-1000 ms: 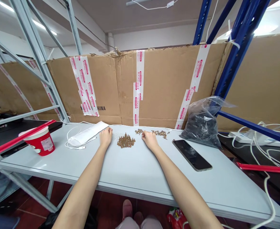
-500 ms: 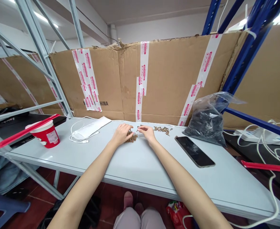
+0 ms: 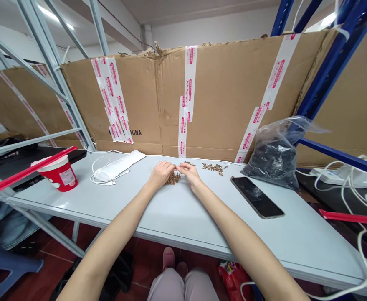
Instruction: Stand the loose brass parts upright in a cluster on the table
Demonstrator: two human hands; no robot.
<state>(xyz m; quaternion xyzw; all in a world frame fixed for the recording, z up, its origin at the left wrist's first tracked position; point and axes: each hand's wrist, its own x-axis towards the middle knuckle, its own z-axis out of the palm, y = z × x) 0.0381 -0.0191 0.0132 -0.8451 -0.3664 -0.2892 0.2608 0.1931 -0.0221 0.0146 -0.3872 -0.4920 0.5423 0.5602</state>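
My left hand and my right hand meet at the fingertips over the far half of the grey table. Both are pinched closed, and whatever lies between the fingers is too small and hidden to name. Just beneath them stands a cluster of small brass-coloured metal pieces, partly covered by my left hand. Right of my right hand lies a loose scatter of similar small metal pieces. A few more dark bits show just behind my right fingers.
A black phone lies at the right, before a clear plastic bag of dark contents. On the left are a red cup and a white power strip or box with cable. A taped cardboard wall closes off the back.
My left hand has moved from over the metal pieces toward my right hand, and their fingertips now meet. The view has shifted slightly.
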